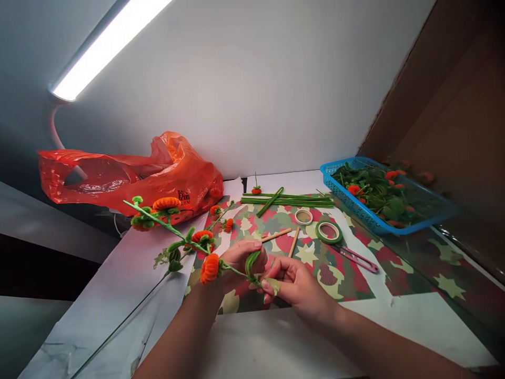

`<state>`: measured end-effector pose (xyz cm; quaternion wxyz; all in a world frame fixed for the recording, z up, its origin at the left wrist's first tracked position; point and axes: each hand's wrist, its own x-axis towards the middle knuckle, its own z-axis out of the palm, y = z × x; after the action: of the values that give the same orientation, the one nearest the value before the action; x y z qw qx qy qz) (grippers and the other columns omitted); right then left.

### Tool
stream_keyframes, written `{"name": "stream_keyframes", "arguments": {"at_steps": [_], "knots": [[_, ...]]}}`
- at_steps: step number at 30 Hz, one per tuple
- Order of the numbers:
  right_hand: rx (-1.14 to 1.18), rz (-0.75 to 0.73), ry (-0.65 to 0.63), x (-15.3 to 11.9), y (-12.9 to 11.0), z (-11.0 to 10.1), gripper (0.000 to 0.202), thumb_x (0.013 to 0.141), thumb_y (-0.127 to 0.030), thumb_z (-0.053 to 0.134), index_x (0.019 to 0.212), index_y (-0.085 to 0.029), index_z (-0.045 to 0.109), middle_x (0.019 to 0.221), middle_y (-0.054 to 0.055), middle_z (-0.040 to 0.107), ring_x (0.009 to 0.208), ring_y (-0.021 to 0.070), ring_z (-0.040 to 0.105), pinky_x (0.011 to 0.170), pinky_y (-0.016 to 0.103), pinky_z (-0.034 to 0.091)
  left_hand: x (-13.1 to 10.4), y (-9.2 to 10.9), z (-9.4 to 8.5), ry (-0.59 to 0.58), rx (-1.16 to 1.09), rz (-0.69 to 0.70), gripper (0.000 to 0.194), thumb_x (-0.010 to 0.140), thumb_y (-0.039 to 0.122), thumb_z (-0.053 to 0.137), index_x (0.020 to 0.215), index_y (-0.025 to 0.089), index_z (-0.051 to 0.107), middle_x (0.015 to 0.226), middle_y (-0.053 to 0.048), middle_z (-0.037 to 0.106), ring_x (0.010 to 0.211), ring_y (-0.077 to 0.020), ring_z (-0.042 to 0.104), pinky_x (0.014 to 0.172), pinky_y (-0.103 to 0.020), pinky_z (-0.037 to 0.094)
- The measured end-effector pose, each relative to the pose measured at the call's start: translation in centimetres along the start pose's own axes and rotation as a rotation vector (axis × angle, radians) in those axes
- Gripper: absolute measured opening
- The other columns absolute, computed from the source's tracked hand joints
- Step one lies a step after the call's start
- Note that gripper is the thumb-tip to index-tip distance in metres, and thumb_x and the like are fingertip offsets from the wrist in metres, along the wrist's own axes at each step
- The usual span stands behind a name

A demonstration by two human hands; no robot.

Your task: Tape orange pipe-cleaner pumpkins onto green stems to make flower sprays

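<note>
Fuzzy pipe-cleaner pumpkins in orange, with green leaves, sit along a green pipe-cleaner branch point(169, 226) that slants up to the left. My left hand point(239, 258) is closed round its lower part, beside a curved green leaf point(252, 261). At the stem's lower end my right hand point(295, 284) pinches the tip, where a pale green strip point(274, 287) shows, apparently tape. Some of the gripping fingers are hidden. Left of my hands lies a separate long thin stem point(122, 319) with a dark green bud.
An orange plastic bag point(169, 179) stands back left under a lamp point(110, 50). On the patterned sheet lie green pipe cleaners point(290, 200), wooden sticks point(294, 242), a white tape roll point(303, 217), a green tape roll point(329, 232) and pink snips point(361, 259). A blue basket point(351, 202) holds leaves and orange pieces.
</note>
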<state>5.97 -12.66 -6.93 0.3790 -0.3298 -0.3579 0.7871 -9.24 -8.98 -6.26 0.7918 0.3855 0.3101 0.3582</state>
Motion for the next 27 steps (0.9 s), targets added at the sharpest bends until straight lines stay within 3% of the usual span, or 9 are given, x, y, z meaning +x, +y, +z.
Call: {"name": "stream_keyframes", "arguments": {"at_steps": [6,12,18,23,27], "knots": [[-0.009,0.026,-0.007,0.2,0.4,-0.1,0.033,0.058,-0.029,0.077,0.061,-0.015,0.048,0.058,-0.003,0.059,0.049,0.0088,0.058,0.049,0.021,0.044,0.2,-0.3,0.9,-0.015,-0.068,-0.088,0.040,0.079,0.033,0.049,0.043,0.016,0.042,0.040,0.003,0.033,0.036,-0.0071,0.029,0.036,-0.023,0.023],[0.073,0.037,0.028,0.3,0.3,-0.5,0.033,0.058,-0.029,0.078,0.062,-0.016,0.048,0.059,-0.003,0.059,0.051,0.0089,0.057,0.049,0.021,0.045,-0.4,0.0,-0.3,-0.019,-0.146,-0.168,0.046,0.076,0.058,0.046,0.068,0.014,0.060,0.063,-0.005,0.056,0.054,-0.0142,0.051,0.050,-0.027,0.039],[0.110,0.040,0.019,0.2,0.2,-0.5,0.033,0.057,-0.027,0.079,0.061,-0.015,0.048,0.056,-0.004,0.058,0.050,0.0083,0.057,0.049,0.019,0.043,-0.6,0.0,-0.4,0.012,-0.036,-0.080,0.032,0.068,0.041,0.067,0.057,0.012,0.056,0.056,-0.001,0.050,0.047,-0.0106,0.048,0.044,-0.024,0.036],[0.134,0.102,0.026,0.0,0.1,-0.3,0.036,0.055,-0.028,0.080,0.061,-0.015,0.047,0.059,-0.002,0.061,0.049,0.0075,0.057,0.050,0.019,0.043,-0.3,-0.5,-0.6,0.057,-0.020,-0.052,0.030,0.064,0.036,0.073,0.057,0.012,0.057,0.049,0.002,0.046,0.047,-0.0088,0.044,0.043,-0.021,0.034],[0.151,0.125,0.055,0.0,0.0,-0.1,0.037,0.055,-0.027,0.080,0.061,-0.015,0.045,0.059,-0.003,0.060,0.049,0.0062,0.056,0.049,0.017,0.041,-0.2,-0.7,-0.7,0.022,-0.045,-0.046,0.030,0.069,0.039,0.068,0.059,0.011,0.060,0.053,0.000,0.051,0.048,-0.0091,0.046,0.046,-0.022,0.034]]}}
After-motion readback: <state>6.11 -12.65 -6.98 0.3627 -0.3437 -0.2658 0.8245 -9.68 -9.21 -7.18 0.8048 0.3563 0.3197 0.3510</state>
